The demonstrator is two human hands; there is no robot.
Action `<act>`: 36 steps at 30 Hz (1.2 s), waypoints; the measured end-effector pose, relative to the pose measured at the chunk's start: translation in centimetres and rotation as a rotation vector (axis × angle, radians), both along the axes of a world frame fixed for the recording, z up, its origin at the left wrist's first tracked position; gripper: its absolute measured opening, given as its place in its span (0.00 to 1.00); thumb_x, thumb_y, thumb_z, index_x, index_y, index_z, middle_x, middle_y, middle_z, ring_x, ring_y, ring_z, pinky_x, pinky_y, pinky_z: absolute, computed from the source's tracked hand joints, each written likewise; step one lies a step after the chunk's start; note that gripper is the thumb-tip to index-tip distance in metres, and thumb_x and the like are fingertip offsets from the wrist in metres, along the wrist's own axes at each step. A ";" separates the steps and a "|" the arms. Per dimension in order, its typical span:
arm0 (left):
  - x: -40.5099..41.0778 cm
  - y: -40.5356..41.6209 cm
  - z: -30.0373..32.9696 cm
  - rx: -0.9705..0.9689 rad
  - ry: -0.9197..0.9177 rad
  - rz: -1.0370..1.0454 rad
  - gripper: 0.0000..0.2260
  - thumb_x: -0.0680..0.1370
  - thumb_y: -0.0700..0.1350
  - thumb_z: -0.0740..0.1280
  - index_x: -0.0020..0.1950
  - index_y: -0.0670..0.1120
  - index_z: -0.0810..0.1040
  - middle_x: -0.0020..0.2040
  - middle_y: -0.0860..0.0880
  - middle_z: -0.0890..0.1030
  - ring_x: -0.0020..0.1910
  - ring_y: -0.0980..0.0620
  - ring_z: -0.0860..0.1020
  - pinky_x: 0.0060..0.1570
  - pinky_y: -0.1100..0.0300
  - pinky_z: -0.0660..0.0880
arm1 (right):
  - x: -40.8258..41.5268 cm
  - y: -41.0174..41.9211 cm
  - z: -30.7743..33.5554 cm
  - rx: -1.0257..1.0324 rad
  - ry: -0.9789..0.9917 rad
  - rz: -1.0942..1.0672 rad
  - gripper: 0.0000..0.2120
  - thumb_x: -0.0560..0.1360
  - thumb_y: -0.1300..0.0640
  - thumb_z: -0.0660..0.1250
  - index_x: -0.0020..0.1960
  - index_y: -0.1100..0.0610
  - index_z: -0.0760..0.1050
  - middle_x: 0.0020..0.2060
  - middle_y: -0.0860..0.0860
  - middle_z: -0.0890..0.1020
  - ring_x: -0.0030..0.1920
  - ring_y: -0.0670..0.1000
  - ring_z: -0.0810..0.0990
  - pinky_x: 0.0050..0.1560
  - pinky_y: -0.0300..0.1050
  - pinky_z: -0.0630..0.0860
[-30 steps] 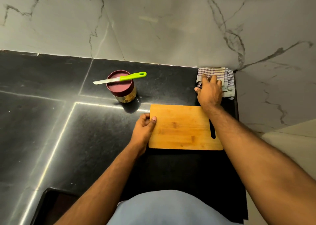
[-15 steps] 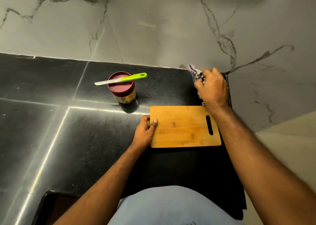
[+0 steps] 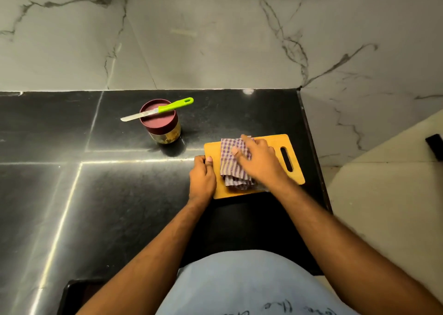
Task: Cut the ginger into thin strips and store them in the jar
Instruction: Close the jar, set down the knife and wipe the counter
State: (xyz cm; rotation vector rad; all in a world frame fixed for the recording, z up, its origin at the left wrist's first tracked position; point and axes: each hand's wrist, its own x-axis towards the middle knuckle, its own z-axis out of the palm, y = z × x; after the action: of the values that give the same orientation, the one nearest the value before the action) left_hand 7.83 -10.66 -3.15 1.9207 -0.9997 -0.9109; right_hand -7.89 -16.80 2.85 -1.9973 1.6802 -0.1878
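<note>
A second ago the checked cloth (image 3: 233,163) lay at the back corner of the bench (image 3: 119,194), under the right hand; half a second ago that hand was lifting it off the surface. Now the cloth is spread over the left part of the cutting board (image 3: 278,144), and the right hand (image 3: 260,163) lies on top of it with fingers fairly straight, pressing rather than pinching. This looks like a wipe of the board before any cutting, so the task proper is judged not yet begun.

The left hand (image 3: 202,178) is at the board's left edge as before, fingers curled against that edge with the thumb on top, steadying it. The board itself appears shifted and turned a little, though the camera has also moved.

No ginger shows anywhere in view; whether it sits out of frame cannot be told.

The jar (image 3: 165,132) stands on the bench behind and to the left of the board, well apart from both hands. Its dark red lid (image 3: 158,120) is on, and the green-handled knife (image 3: 165,109) rests across the lid, unmoved. Through the clear wall something yellowish shows in the lower part, too small to identify.
</note>
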 end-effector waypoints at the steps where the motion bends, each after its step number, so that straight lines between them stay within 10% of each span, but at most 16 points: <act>1: 0.0 0.1 0.0 -0.005 0.002 0.005 0.14 0.86 0.53 0.54 0.54 0.44 0.71 0.47 0.48 0.80 0.44 0.53 0.79 0.45 0.52 0.76 | 0.5 0.7 -0.7 -0.013 0.107 0.027 0.33 0.74 0.29 0.52 0.75 0.43 0.58 0.68 0.55 0.65 0.65 0.59 0.67 0.59 0.56 0.70; 12: 0.6 0.5 -0.3 -0.080 0.066 0.005 0.14 0.86 0.51 0.56 0.50 0.43 0.73 0.42 0.50 0.80 0.39 0.57 0.77 0.37 0.62 0.74 | 6.3 4.5 -2.0 -0.444 0.112 0.132 0.18 0.78 0.40 0.55 0.64 0.42 0.73 0.70 0.52 0.65 0.59 0.56 0.68 0.50 0.54 0.71; 18: 0.0 0.6 -0.2 -0.059 -0.034 0.007 0.13 0.86 0.50 0.55 0.51 0.44 0.74 0.41 0.50 0.80 0.38 0.54 0.79 0.34 0.66 0.74 | 3.7 4.5 -3.6 -0.417 0.217 -0.007 0.26 0.78 0.37 0.52 0.73 0.44 0.63 0.74 0.56 0.58 0.60 0.57 0.67 0.52 0.54 0.71; 25: -0.4 0.4 0.2 -0.057 -0.058 0.009 0.12 0.86 0.50 0.55 0.54 0.46 0.75 0.42 0.53 0.80 0.38 0.59 0.80 0.35 0.70 0.75 | 5.6 2.6 -3.3 -0.369 -0.319 0.044 0.19 0.75 0.51 0.68 0.66 0.49 0.75 0.65 0.52 0.67 0.62 0.51 0.70 0.60 0.47 0.74; 36: -0.7 -0.1 0.2 0.004 -0.117 0.062 0.14 0.86 0.51 0.55 0.54 0.44 0.75 0.44 0.50 0.79 0.41 0.57 0.77 0.42 0.58 0.74 | 2.8 1.4 -3.3 -0.421 0.044 0.129 0.24 0.80 0.40 0.47 0.67 0.47 0.72 0.67 0.46 0.67 0.54 0.50 0.67 0.45 0.46 0.76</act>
State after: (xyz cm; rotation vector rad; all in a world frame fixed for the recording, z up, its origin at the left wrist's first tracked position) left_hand 7.14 -10.75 -2.99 2.0160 -1.0005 -0.7734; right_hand -5.09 -15.45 -0.42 -2.4221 1.6329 -0.4888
